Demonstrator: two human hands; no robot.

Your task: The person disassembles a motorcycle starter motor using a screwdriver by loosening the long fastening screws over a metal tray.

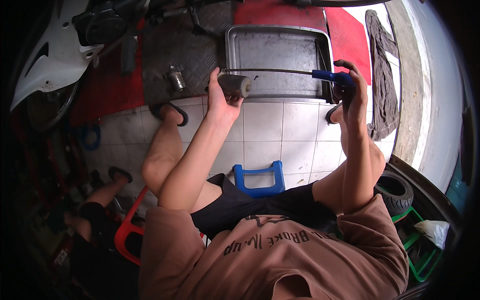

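Note:
My left hand (223, 100) is closed round a dark metal cylinder (235, 86) with a small round boss on its right end, held above the tray's near left side. My right hand (353, 95) grips a tool by its blue handle (327, 76), the forefinger raised above it. Leftward from the handle runs a long thin metal shaft (270, 70); its tip lies close to my left thumb, above the cylinder. Whether the tip touches anything I cannot tell. A smaller silvery motor-like part (176, 78) lies on the dark textured mat (200, 55) to the left.
Beneath my hands sits a shallow metal tray (280, 97). White motorbike bodywork (52, 55) stands at the far left, a crumpled dark cloth (384, 95) lies at the right. A blue plastic stool (259, 190) is between my legs. Another person's leg (102, 192) shows at the lower left, a tyre (395, 191) at the right.

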